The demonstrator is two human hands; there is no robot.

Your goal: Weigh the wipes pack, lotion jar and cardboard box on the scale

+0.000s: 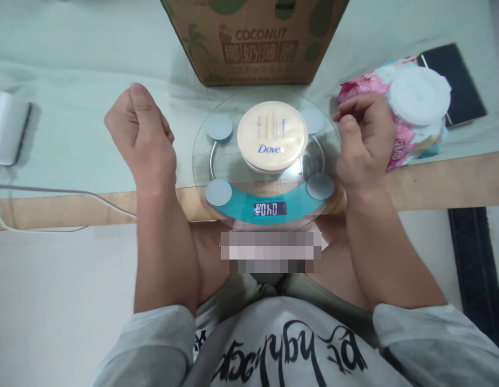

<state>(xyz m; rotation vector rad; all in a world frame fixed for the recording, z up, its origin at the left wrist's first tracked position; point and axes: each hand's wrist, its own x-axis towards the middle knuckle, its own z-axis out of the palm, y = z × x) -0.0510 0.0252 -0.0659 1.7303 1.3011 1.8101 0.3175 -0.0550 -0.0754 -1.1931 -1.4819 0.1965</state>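
Observation:
A round glass scale (273,191) lies in front of me with several grey pads and a lit display (270,208), its digits upside down. On the glass sits a cream-coloured round Dove tub (272,134), lid up. To the left of the scale, my left hand (142,131) is closed in a fist, thumb on top, and I see nothing in it. My right hand (366,140) is loosely curled by the scale's right rim, close to a pink wipes pack (398,148); no object shows in its fingers. Neither hand touches the tub.
Behind the scale stands a brown coconut carton (265,48). A dark flat device (455,80) lies by the wipes pack, which has a white lid (419,95). At left are a white box-shaped device (7,129) and a white cable (72,191). The wooden edge (447,180) runs before my lap.

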